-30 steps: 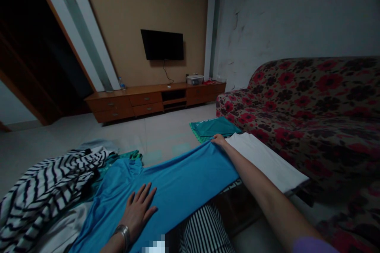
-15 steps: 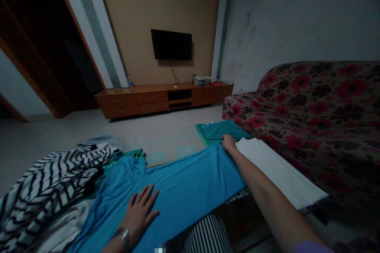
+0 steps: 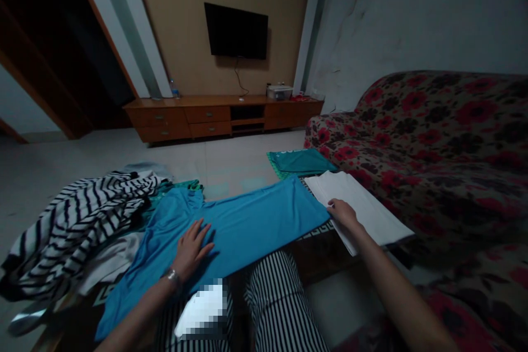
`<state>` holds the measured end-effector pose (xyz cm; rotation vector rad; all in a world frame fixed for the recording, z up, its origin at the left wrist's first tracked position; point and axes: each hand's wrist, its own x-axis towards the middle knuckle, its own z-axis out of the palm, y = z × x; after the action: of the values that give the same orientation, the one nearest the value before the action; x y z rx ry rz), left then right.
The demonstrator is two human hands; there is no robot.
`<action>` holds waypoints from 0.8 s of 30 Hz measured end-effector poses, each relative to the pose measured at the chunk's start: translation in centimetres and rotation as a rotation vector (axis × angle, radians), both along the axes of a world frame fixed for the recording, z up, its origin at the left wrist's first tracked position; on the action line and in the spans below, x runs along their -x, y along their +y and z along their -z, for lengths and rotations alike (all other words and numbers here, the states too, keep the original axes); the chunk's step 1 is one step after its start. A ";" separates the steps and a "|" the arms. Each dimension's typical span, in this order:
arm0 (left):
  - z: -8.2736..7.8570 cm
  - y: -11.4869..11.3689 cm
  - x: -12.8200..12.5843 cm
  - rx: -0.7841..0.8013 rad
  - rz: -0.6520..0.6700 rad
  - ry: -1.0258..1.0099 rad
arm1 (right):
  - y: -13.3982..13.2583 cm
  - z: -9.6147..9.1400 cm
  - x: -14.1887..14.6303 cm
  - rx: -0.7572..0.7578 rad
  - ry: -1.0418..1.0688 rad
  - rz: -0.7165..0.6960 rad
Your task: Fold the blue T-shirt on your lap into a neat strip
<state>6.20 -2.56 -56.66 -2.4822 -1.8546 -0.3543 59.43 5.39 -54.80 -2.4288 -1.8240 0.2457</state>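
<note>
A bright blue shirt (image 3: 247,223) lies spread lengthwise across a low table in front of me. My left hand (image 3: 190,248) rests flat on it near the collar end, fingers stretched out, a bracelet on the wrist. My right hand (image 3: 343,213) sits at the shirt's near right corner, fingers curled where the blue cloth meets a folded white garment (image 3: 363,206); what it pinches is unclear. My striped trouser legs show below the table edge.
A heap of black-and-white striped clothes (image 3: 78,214) lies at the left. A folded teal garment (image 3: 299,160) sits beyond the blue shirt. A floral sofa (image 3: 433,137) fills the right. A wooden TV cabinet (image 3: 214,116) and wall television stand at the back.
My right hand has drawn back from the shirt's far right corner to its near right corner. The left hand stays flat on the shirt. The camera has tilted down.
</note>
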 end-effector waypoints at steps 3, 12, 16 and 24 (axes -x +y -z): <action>-1.6 -4.4 1.0 -0.028 0.013 0.018 | -1.8 0.1 -0.8 0.038 0.050 0.008; -0.4 -14.2 7.3 0.146 -0.264 0.173 | -1.4 1.4 0.6 0.101 0.017 0.101; 0.0 -12.9 9.7 0.124 -0.274 0.107 | -1.4 1.1 0.9 0.051 0.033 0.102; -5.3 -12.8 11.2 0.119 -0.075 0.021 | -3.8 -0.8 -0.1 -0.075 0.145 0.075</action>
<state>-5.05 -15.40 -51.33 -2.4700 -2.0101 -0.2211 59.48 1.58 -54.02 -2.3565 -1.6488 0.3324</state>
